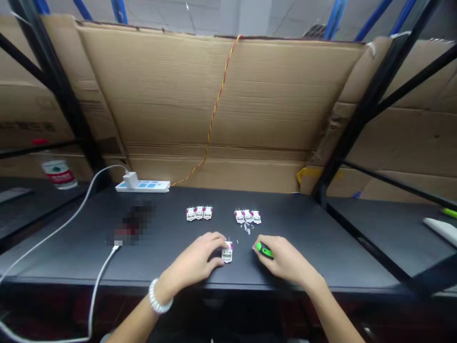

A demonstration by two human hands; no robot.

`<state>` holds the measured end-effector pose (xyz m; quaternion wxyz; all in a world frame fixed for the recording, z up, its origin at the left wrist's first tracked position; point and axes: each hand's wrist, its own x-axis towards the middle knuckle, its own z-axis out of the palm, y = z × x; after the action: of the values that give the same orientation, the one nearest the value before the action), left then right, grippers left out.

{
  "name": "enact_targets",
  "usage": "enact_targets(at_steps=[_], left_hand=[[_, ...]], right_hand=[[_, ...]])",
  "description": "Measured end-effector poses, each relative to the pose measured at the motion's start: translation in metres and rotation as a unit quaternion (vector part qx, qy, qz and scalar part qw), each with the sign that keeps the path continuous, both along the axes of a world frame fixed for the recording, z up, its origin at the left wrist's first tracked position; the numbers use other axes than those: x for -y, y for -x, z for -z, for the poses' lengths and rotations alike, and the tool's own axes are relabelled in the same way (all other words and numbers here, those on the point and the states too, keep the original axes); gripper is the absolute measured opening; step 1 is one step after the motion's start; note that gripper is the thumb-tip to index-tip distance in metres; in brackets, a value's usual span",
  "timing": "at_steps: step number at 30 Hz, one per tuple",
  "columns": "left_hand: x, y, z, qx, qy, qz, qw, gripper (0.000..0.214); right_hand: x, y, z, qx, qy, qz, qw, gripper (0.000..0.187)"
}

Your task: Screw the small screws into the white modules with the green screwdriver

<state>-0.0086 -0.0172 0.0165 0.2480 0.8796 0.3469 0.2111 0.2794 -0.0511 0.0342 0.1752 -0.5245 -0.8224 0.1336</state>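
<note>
At bench's near edge, white connector module [227, 252] stood upright, held in fingers of left hand [194, 257]. Right hand [285, 261] curled closed around green-and-black screwdriver [264, 250], just beside module. Farther along black bench [321, 247], left trio of modules [199, 213] and right trio of modules [247, 216] sat apart, small clear bits [247, 228] near right trio. White power strip [143, 186] lay behind.

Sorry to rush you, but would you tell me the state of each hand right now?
Left hand: closed, fingers gripping a small white module.
Right hand: closed, holding a green-and-black tool handle.
</note>
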Motion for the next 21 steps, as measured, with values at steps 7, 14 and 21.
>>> enact_targets(at_steps=[7, 14, 21], left_hand=[[0.004, 0.005, -0.001, 0.006, 0.007, -0.021, 1.000, 0.038], [0.002, 0.003, -0.001, 0.006, 0.000, -0.019, 1.000, 0.028], [0.003, 0.001, 0.003, 0.004, -0.007, -0.032, 0.999, 0.024]], right_hand=[[-0.008, 0.036, 0.006, -0.069, -0.023, -0.078, 0.994, 0.011], [-0.010, 0.047, 0.022, -0.074, -0.051, -0.124, 0.988, 0.025], [-0.008, 0.049, 0.026, -0.046, -0.064, -0.141, 0.987, 0.024]])
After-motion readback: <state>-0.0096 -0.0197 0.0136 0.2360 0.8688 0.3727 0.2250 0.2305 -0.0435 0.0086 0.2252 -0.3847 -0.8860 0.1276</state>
